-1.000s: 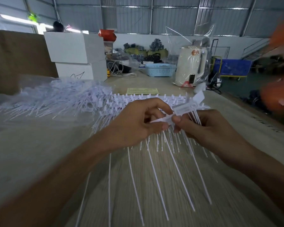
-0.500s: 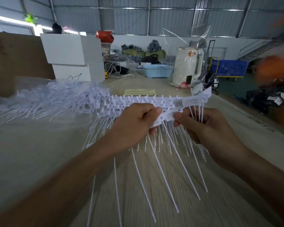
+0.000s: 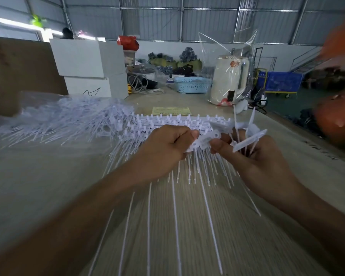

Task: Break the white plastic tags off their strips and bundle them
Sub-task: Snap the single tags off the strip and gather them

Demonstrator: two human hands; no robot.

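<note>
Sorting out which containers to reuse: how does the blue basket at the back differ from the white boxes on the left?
The blue basket is low, open-topped and perforated; the white boxes are tall, closed and plain-sided. The basket sits alone, while the boxes are stacked one on the other. The lower box bears a black scribble; the basket shows no marking. Both rest on the table, far from the hands.

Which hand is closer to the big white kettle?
Right. The right hand is almost straight below the kettle at the table's far end; the left hand sits farther off to its left.

white plastic tags (image 3: 203, 140) matt; table (image 3: 48, 186) pale wood-grain; basket (image 3: 192, 85) plastic.
</note>
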